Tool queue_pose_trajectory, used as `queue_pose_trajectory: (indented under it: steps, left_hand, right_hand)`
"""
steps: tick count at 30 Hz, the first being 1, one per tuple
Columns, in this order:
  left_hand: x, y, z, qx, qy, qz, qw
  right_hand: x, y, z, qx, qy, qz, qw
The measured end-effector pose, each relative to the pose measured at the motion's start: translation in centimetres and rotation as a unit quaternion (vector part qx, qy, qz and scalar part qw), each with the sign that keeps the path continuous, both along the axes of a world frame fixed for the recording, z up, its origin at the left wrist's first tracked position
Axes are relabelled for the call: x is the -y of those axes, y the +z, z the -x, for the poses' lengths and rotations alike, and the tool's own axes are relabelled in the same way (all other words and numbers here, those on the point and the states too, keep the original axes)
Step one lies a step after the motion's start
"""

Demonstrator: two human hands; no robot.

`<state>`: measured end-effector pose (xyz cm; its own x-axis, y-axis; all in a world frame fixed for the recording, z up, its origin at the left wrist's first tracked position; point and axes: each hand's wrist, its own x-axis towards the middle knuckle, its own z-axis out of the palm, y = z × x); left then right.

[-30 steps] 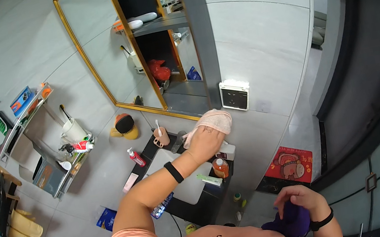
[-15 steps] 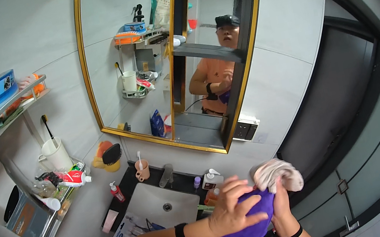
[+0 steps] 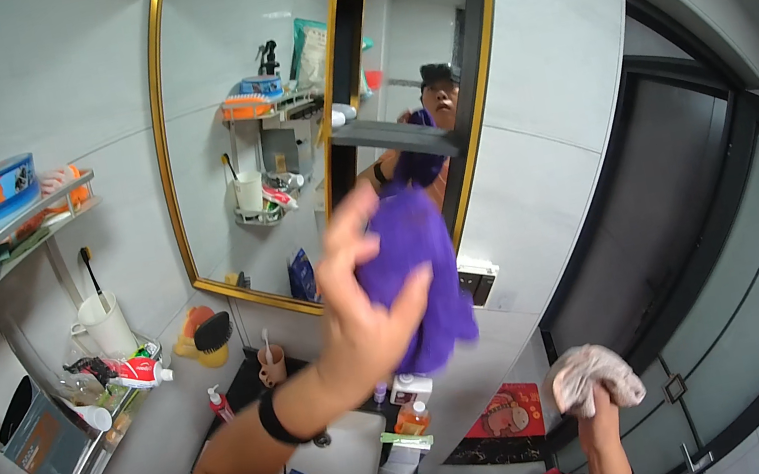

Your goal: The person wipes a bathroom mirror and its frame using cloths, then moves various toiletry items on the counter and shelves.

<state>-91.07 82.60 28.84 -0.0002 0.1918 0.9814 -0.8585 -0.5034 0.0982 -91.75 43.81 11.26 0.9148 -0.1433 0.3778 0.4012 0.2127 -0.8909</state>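
Our left grip (image 3: 356, 314) curves its fingers apart at the purple cloth (image 3: 422, 245) before the mirror cabinet (image 3: 241, 53), though we cannot tell if it pinches, while our right grip (image 3: 598, 405) clasps the pale cloth (image 3: 589, 375), lower and to the cabinet's right.

Open gap between purple cloth (image 3: 414, 271) and pale cloth (image 3: 582, 379); mirror cabinet (image 3: 331, 73) blocks way ahead.

The purple cloth (image 3: 414, 246) looks matt, the white sink (image 3: 362, 451) smooth and glossy.
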Motion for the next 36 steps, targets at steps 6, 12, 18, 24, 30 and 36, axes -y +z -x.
queue_pose_trajectory:
  steps: [6, 12, 18, 24, 30, 36]
  left_hand:
    - [0.2, 19.5, -10.5, 0.059, 0.211, -0.016, 0.976]
    - [-0.6, 22.2, -22.6, -0.195, 0.449, -0.049, 0.871]
    - [-4.5, 28.4, -23.6, -0.315, 0.269, 0.166, 0.895]
    - [1.2, 29.1, -25.7, -0.187, 0.39, 0.048, 0.9]
    - [0.8, 26.5, -25.1, -0.084, 0.402, -0.18, 0.894]
    - [1.1, 17.0, -22.1, -0.277, 0.302, -0.269, 0.872]
  right_hand:
    - [5.3, -7.7, 0.2, -0.1, 0.087, -0.018, 0.991]
    - [9.4, -10.6, -0.6, -0.071, 0.068, -0.063, 0.993]
    - [11.2, -9.6, -1.1, -0.069, 0.049, -0.082, 0.993]
    - [11.5, -10.8, -2.0, -0.104, 0.08, -0.105, 0.986]
    - [9.4, -10.9, -3.7, -0.119, 0.141, -0.143, 0.972]
    - [4.8, -9.5, -5.7, -0.131, 0.165, -0.142, 0.967]
